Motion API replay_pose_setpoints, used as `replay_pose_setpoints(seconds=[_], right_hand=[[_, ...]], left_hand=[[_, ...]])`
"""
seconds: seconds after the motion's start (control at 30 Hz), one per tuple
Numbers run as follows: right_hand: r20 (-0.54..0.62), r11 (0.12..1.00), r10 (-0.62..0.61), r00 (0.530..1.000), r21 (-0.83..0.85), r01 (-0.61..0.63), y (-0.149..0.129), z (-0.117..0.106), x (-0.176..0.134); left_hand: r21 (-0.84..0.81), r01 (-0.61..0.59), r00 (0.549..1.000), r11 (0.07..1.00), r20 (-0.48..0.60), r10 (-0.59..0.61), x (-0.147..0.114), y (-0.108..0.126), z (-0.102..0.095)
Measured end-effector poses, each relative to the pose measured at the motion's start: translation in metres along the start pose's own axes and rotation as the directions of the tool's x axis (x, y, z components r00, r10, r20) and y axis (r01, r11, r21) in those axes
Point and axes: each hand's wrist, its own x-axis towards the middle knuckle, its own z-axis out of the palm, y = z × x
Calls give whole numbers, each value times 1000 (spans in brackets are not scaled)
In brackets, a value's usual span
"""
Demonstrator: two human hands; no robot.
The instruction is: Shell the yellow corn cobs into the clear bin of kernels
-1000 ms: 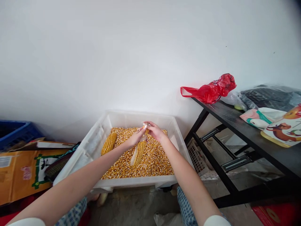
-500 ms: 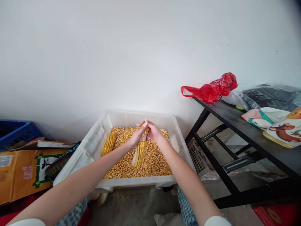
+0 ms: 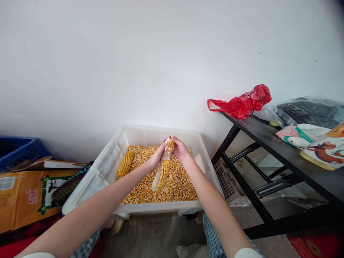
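Observation:
A partly bare corn cob (image 3: 164,173) is held over loose kernels (image 3: 143,188), its far end between my two hands. Yellow kernels cover part of it, while pale stripped cob shows along its left side and near the top. My left hand (image 3: 158,154) is closed on it from the left. From the right, my right hand (image 3: 180,149) grips the same far end, thumbs close together there. A second, full corn cob (image 3: 125,163) lies on the kernels at the left. All of this is inside a translucent plastic bin (image 3: 163,205).
At the right stands a black table (image 3: 264,138) bearing a red plastic bag (image 3: 240,105) and other bags. Beneath it is a light basket (image 3: 225,181). On the left are a cardboard box (image 3: 23,200) and a blue crate (image 3: 23,152). A white wall rises behind.
Both hands and the cob's far end have shifted slightly right. The cob is turned a little, so more of its bare, pale side shows.

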Motion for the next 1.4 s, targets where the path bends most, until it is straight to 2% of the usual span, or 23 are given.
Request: replay_pose_setpoints(seconds=[0.1, 0.2, 0.47, 0.67, 0.8, 0.87, 1.0, 1.13, 1.3, 1.4], right_hand=[[35, 999, 14, 999, -53, -12, 3, 3, 0], [44, 999, 1, 999, -46, 1, 4, 6, -1], [-21, 999, -45, 999, -8, 45, 0, 5, 0], [-8, 999, -40, 999, 15, 40, -2, -1, 1], [39, 999, 24, 999, -48, -22, -1, 2, -1], [10, 998, -3, 1000, -55, 3, 1, 4, -2], [-45, 998, -36, 998, -54, 34, 3, 8, -1], [-37, 996, -63, 997, -68, 60, 1, 10, -2], [-35, 996, -74, 997, -46, 72, -1, 9, -1], [-58, 997, -72, 996, 17, 73, -2, 4, 1]], left_hand=[[20, 25, 997, 999, -78, -24, 1, -1, -2], [76, -7, 991, 997, -131, 17, 0, 0, -3], [73, -73, 993, 995, -89, 79, -3, 2, 2], [-28, -47, 999, 998, 22, 48, -5, 7, 2], [26, 10, 998, 1000, -64, -9, -5, 9, 3], [93, -32, 993, 995, -111, 42, -4, 8, 3], [155, -118, 981, 981, -135, 139, -3, 6, 4], [126, -97, 987, 987, -116, 111, -5, 8, 6], [97, -129, 989, 987, -65, 136, -4, 7, 4], [53, -79, 996, 995, -25, 80, -5, 7, 4]])
